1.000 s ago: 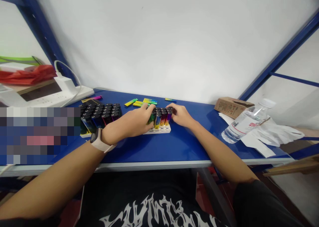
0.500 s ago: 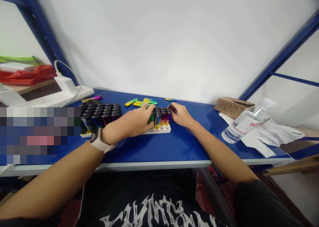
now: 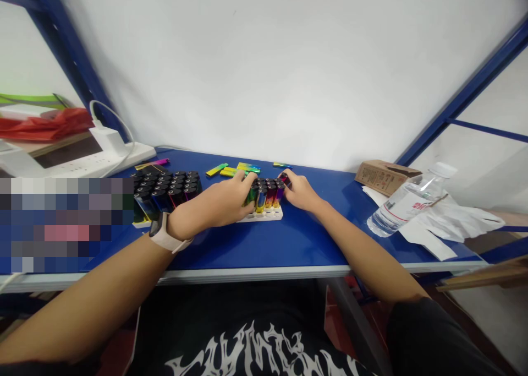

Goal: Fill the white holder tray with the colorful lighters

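Observation:
Shiny two-tone tubes with black caps (image 3: 270,185) stand upright in rows in a white rack with holes (image 3: 264,216) on the blue table. My left hand (image 3: 225,199) reaches over the rack's left part, thumb and fingers closed around a green tube (image 3: 251,195) in it. On the rack's far right side, my right hand (image 3: 300,190) pinches a dark tube with a reddish tint (image 3: 284,176), mostly hidden by the fingers. Behind my left hand lie several flat-looking yellow-green pieces (image 3: 217,170). A larger group of black-capped tubes (image 3: 167,186) stands in another rack at the left.
A white power strip (image 3: 82,164) with a plugged-in adapter stands at the back left. To the right are a brown cardboard box (image 3: 385,178), a tilted water bottle (image 3: 402,208) and white plastic wrapping (image 3: 457,219). The table's metal front edge (image 3: 256,274) runs before me.

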The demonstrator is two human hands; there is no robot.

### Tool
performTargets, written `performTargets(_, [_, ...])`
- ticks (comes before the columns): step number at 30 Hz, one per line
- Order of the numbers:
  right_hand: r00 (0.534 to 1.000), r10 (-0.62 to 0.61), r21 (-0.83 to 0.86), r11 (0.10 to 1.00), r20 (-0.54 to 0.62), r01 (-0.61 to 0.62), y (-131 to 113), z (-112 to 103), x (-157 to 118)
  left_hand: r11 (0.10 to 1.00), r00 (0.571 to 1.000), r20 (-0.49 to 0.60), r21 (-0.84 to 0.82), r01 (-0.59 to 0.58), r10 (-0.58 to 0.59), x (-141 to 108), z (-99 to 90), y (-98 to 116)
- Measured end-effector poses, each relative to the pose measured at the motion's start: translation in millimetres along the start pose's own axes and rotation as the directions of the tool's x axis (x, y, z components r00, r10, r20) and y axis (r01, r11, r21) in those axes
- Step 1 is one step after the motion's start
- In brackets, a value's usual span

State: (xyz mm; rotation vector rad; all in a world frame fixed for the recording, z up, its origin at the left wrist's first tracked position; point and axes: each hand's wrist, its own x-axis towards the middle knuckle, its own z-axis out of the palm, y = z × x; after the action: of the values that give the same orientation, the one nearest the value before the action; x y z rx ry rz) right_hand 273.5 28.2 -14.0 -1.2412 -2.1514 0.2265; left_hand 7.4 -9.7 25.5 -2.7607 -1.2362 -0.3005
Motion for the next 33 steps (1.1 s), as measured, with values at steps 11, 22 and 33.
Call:
performTargets(11, [1.000,0.005,0.012,1.000,0.005,-0.005,-0.7,-0.5,-0.5,1.000,1.000,-0.016,-0.010,0.002,-0.002,-0.2,2.1,-1.2])
performTargets(22, [1.000,0.010,0.009,1.000,0.011,-0.011,-1.2,0.5,-0.3,1.000,1.000,0.005,0.004,-0.005,0.005,0.0,-0.4,0.5])
performTargets(33, [0.997,-0.031,0.034,0.999,-0.071,0.034,2.7,3.4,1.2,1.000,1.000,-0.003,0.006,-0.006,0.006,0.8,1.6,-1.1])
